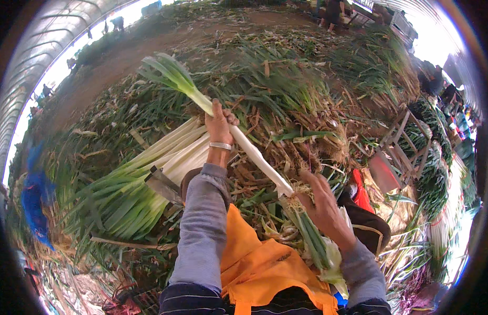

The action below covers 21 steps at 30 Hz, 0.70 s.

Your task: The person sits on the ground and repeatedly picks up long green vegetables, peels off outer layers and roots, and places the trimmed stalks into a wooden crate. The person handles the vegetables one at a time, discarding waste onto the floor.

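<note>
My left hand grips a long leek by its shank. The trimmed green top points up and left, and the white, stripped lower stalk slants down to the right. My right hand is beside the root end, slightly blurred, with its fingers stretched forward. Whether it pinches the roots or outer leaves cannot be made out. Loose green leaves hang below the roots towards my orange apron. Left of my left arm, a pile of cleaned leeks lies with white ends towards me, beside a flat metal piece.
Uncleaned leeks with roots cover the ground ahead, among peeled scraps. At right are an overturned metal-frame stool, a red cloth or bag and tied leek bundles. Blue plastic is at left. A person stands far off.
</note>
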Each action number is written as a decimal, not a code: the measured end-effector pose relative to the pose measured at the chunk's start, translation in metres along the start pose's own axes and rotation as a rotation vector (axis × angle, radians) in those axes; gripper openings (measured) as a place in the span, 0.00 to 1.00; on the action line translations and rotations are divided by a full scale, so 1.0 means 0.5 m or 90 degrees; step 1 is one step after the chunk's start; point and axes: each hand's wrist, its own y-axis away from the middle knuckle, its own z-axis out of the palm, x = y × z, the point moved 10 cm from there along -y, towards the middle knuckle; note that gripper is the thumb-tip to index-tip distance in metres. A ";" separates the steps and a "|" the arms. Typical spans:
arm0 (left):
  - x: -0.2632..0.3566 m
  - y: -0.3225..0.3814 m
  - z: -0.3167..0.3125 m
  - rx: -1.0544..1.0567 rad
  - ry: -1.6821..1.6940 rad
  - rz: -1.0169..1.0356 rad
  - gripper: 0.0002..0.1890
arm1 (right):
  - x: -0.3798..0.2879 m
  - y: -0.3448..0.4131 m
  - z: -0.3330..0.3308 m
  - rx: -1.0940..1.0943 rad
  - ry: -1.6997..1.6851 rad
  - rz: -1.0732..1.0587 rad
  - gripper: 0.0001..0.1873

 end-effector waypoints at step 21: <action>0.052 0.022 0.046 -0.135 -0.023 0.018 0.17 | 0.173 -0.101 0.235 0.136 -0.840 0.382 0.12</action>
